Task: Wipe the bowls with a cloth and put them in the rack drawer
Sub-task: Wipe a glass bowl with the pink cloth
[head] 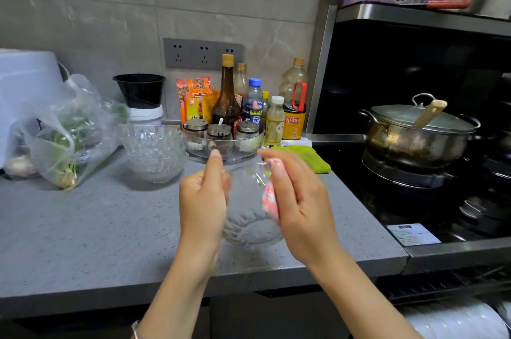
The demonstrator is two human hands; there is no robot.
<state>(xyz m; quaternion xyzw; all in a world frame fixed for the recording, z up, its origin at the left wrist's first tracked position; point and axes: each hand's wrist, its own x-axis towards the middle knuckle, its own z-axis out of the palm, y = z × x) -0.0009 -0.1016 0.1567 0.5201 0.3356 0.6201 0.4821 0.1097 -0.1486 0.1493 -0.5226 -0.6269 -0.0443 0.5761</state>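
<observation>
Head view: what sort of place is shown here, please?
Probably a home kitchen: a lidded steel pot sits on a black gas stove, and sauce and oil bottles stand on the grey speckled countertop, beside stacked clear glass bowls.

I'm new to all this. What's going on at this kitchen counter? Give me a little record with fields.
held item: glass bowl, between both hands
left hand: grips the bowl's left side
right hand: holds a pink-and-white cloth against its right side
waiting: stack of glass bowls on the counter, left
nearby: green cloth beside the stove; lidded pot on it
</observation>
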